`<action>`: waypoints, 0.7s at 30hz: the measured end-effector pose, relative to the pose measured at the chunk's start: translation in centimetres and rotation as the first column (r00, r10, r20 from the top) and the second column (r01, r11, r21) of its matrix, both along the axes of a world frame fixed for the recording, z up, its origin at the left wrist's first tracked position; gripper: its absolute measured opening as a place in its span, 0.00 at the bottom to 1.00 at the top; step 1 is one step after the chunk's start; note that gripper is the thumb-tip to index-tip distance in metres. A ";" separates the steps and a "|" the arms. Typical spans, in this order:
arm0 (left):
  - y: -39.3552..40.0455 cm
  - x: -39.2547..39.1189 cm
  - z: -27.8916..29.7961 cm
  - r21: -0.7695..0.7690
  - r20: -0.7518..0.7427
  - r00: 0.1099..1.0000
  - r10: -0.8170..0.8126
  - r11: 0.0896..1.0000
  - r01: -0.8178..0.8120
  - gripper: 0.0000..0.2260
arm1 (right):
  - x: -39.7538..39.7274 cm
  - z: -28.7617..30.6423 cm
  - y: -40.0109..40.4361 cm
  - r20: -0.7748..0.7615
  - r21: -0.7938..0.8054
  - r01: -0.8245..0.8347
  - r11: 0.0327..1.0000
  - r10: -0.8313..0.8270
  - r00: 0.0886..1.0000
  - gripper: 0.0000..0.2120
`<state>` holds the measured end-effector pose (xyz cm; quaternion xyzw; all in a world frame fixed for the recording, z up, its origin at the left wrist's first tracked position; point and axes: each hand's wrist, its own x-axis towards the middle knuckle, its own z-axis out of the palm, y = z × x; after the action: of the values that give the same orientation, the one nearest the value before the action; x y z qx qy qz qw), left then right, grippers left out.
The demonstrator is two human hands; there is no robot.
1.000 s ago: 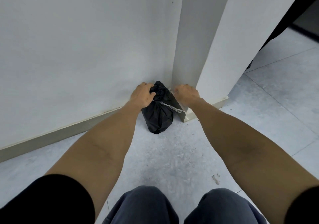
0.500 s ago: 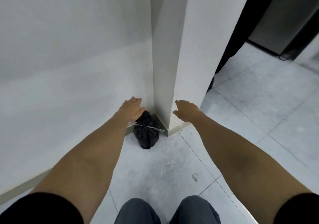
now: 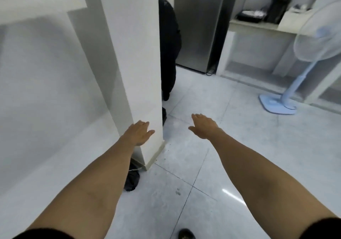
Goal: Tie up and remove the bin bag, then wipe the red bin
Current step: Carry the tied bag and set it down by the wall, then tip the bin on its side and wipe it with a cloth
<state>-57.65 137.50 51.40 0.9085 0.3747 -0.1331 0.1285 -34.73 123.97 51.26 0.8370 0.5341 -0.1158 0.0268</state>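
We are holding both hands out, empty, fingers released and spread: left hand reaching beside white pillar, right hand hovering over floor. Tied black bin bag is sitting on floor at pillar's base, near left forearm, contents hidden. Red bin not showing; likely we are heading there next.

Both hands released the bin bag.
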 end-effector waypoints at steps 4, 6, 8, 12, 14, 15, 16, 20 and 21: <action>-4.6 4.5 4.9 0.057 0.034 0.982 -0.188 0.981 0.186 0.27 | 2.2 4.6 -8.8 0.034 0.020 0.182 0.983 -0.182 0.983 0.28; -7.3 7.0 6.4 0.085 0.065 0.954 -0.293 0.954 0.287 0.27 | 2.7 6.2 -13.5 0.046 0.031 0.266 0.964 -0.267 0.963 0.28; -10.4 9.6 7.7 0.103 0.065 0.924 -0.377 0.923 0.370 0.27 | 3.2 7.4 -18.2 0.058 0.041 0.334 0.942 -0.336 0.940 0.29; -18.4 14.8 9.7 0.154 0.052 0.839 -0.542 0.834 0.530 0.27 | 4.0 9.0 -28.8 0.091 0.070 0.468 0.881 -0.473 0.876 0.26; -22.9 17.0 10.5 0.168 0.054 0.785 -0.617 0.780 0.602 0.27 | 4.0 9.4 -34.2 0.081 0.074 0.538 0.840 -0.542 0.836 0.25; -25.3 18.2 10.8 0.171 0.061 0.755 -0.653 0.752 0.636 0.27 | 3.9 9.6 -37.1 0.080 0.072 0.575 0.815 -0.579 0.811 0.25; -28.1 19.2 11.1 0.167 0.066 0.727 -0.684 0.725 0.668 0.27 | 3.8 9.9 -40.2 0.078 0.074 0.614 0.786 -0.618 0.782 0.25; -39.8 22.3 12.0 0.151 0.093 0.634 -0.768 0.640 0.753 0.28 | 2.7 10.6 -52.8 0.073 0.095 0.730 0.676 -0.736 0.673 0.25; -43.2 22.8 12.0 0.141 0.100 0.608 -0.788 0.616 0.775 0.28 | 2.2 10.8 -56.2 0.067 0.094 0.758 0.645 -0.764 0.642 0.25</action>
<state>-34.87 94.33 63.44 0.9926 -0.0648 -0.0907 0.0476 -32.52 67.77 62.07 0.9890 0.1340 -0.0587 -0.0217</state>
